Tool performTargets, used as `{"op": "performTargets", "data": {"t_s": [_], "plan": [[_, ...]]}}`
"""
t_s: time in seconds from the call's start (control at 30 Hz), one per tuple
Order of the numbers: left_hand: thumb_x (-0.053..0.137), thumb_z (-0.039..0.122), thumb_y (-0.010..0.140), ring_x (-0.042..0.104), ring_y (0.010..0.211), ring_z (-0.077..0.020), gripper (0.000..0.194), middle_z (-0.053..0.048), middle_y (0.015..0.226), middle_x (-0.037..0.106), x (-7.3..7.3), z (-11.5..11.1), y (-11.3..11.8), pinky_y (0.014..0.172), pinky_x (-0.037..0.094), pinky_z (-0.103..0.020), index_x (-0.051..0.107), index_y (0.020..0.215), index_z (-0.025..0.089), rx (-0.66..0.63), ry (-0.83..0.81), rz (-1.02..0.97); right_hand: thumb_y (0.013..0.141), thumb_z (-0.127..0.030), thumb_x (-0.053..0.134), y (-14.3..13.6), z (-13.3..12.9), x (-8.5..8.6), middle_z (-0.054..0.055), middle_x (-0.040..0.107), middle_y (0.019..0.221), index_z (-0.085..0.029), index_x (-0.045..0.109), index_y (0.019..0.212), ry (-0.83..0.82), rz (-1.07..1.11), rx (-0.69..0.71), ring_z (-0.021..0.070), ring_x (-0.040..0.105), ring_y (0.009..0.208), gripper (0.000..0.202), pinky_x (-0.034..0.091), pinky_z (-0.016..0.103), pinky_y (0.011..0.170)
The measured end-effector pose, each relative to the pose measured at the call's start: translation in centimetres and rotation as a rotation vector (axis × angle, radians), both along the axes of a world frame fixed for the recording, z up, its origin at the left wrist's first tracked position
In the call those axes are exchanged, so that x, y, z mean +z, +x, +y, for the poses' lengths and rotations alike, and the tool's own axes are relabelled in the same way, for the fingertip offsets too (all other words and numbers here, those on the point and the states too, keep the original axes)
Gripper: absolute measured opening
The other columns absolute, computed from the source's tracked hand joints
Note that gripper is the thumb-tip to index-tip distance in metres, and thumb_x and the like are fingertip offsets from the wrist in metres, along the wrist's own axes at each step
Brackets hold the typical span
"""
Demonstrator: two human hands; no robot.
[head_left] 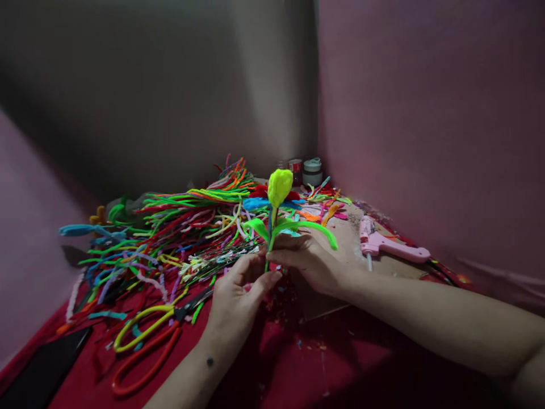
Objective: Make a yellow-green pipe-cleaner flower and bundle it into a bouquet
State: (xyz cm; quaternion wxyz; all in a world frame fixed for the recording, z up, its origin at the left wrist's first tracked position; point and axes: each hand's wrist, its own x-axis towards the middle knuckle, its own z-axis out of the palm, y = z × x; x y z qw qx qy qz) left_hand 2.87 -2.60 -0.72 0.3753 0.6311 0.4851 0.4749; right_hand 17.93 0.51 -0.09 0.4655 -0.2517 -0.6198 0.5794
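Observation:
A pipe-cleaner flower with a yellow-green bloom (280, 188) stands upright in the middle of the view. Two bright green leaves (313, 226) curve out from its stem, one to each side. My left hand (242, 289) pinches the lower stem between thumb and fingers. My right hand (309, 260) grips the stem just above, below the leaves, its fingers closed. The stem's bottom end is mostly hidden by my fingers.
A pile of colourful pipe cleaners (191, 213) spreads across the left and back. Scissors (147, 341) with yellow and red handles lie front left, near a dark flat object (46, 366). A pink glue gun (389, 246) rests on cardboard at right. Jars (312, 171) stand behind.

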Motion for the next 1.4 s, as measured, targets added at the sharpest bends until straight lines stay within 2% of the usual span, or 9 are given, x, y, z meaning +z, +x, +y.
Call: {"op": "performTargets", "data": {"t_s": [0.17, 0.4, 0.53, 0.67, 0.87, 1.0, 1.17, 1.3, 1.4], "plan": [[0.064, 0.029, 0.075, 0.053, 0.059, -0.0108, 0.011, 0.003, 0.064, 0.061, -0.5, -0.2, -0.1, 0.056, 0.042, -0.021, 0.062, 0.072, 0.018, 0.019, 0.005, 0.072, 0.08, -0.036, 0.063, -0.1, 0.5, -1.4, 0.0, 0.058, 0.066, -0.019, 0.065, 0.066, 0.016, 0.038, 0.024, 0.0134, 0.052, 0.065, 0.022, 0.042, 0.028, 0.063], [0.06, 0.027, 0.079, 0.056, 0.045, -0.0093, 0.013, 0.003, 0.057, 0.061, 0.6, -0.2, 0.3, 0.048, 0.045, -0.02, 0.061, 0.072, 0.015, -0.061, -0.194, -0.146, 0.078, -0.037, 0.065, -0.2, 0.9, -1.8, -0.002, 0.057, 0.061, -0.016, 0.057, 0.066, -0.005, 0.108, 0.181, 0.0105, 0.053, 0.058, 0.025, 0.043, 0.025, 0.059], [0.061, 0.027, 0.08, 0.057, 0.044, -0.0091, 0.012, 0.002, 0.056, 0.063, 0.2, -0.1, 0.4, 0.047, 0.046, -0.019, 0.061, 0.078, 0.014, -0.099, -0.273, -0.263, 0.078, -0.039, 0.064, -0.2, 0.8, -1.8, -0.003, 0.056, 0.059, -0.016, 0.057, 0.07, -0.042, 0.096, 0.129, 0.0093, 0.052, 0.056, 0.026, 0.042, 0.024, 0.057], [0.06, 0.025, 0.082, 0.055, 0.042, -0.0077, 0.016, 0.001, 0.054, 0.062, 0.0, -0.2, 0.6, 0.045, 0.045, -0.018, 0.058, 0.071, 0.013, -0.148, -0.338, -0.376, 0.082, -0.038, 0.06, -0.4, 0.6, -1.8, -0.005, 0.054, 0.053, -0.018, 0.052, 0.069, -0.074, 0.103, 0.133, 0.0084, 0.05, 0.048, 0.025, 0.041, 0.023, 0.053], [0.067, 0.024, 0.076, 0.051, 0.037, -0.0058, 0.014, 0.002, 0.056, 0.061, 0.0, -0.2, 0.9, 0.039, 0.042, -0.016, 0.06, 0.072, 0.013, -0.265, -0.413, -0.649, 0.09, -0.037, 0.045, -0.5, 0.1, -1.6, -0.003, 0.059, 0.054, -0.019, 0.049, 0.069, -0.188, 0.142, 0.311, 0.0119, 0.057, 0.044, 0.028, 0.047, 0.026, 0.05], [0.071, 0.026, 0.073, 0.05, 0.035, -0.0061, 0.016, 0.003, 0.054, 0.06, -0.2, 0.0, 0.9, 0.037, 0.043, -0.017, 0.061, 0.074, 0.013, -0.356, -0.475, -0.749, 0.089, -0.039, 0.046, -0.7, -0.1, -1.8, -0.004, 0.062, 0.053, -0.02, 0.051, 0.071, -0.275, 0.272, 0.403, 0.013, 0.058, 0.041, 0.027, 0.045, 0.025, 0.043], [0.066, 0.033, 0.078, 0.054, 0.04, -0.009, 0.023, -0.001, 0.054, 0.061, 0.0, 0.0, 0.8, 0.042, 0.044, -0.019, 0.062, 0.07, 0.011, -0.42, -0.437, -0.635, 0.087, -0.04, 0.05, -0.5, -0.2, -1.6, -0.004, 0.056, 0.046, -0.018, 0.055, 0.07, -0.204, 0.215, 0.328, 0.0125, 0.057, 0.039, 0.029, 0.046, 0.025, 0.045], [0.059, 0.034, 0.083, 0.061, 0.053, -0.011, 0.025, -0.005, 0.067, 0.067, 0.4, -0.4, 0.9, 0.053, 0.049, -0.02, 0.064, 0.073, 0.011, -0.293, -0.37, -0.448, 0.087, -0.041, 0.051, -0.4, -0.1, -1.3, -0.005, 0.048, 0.045, -0.018, 0.053, 0.065, -0.16, 0.162, 0.26, 0.0107, 0.051, 0.039, 0.032, 0.042, 0.024, 0.043], [0.063, 0.031, 0.079, 0.06, 0.053, -0.0107, 0.02, -0.002, 0.064, 0.065, 0.4, -0.5, 1.1, 0.054, 0.049, -0.02, 0.062, 0.072, 0.012, -0.148, -0.298, -0.258, 0.086, -0.041, 0.053, -0.3, -0.3, -0.8, -0.005, 0.045, 0.045, -0.02, 0.047, 0.057, -0.131, 0.125, 0.21, 0.0092, 0.045, 0.039, 0.037, 0.038, 0.023, 0.042]]}}
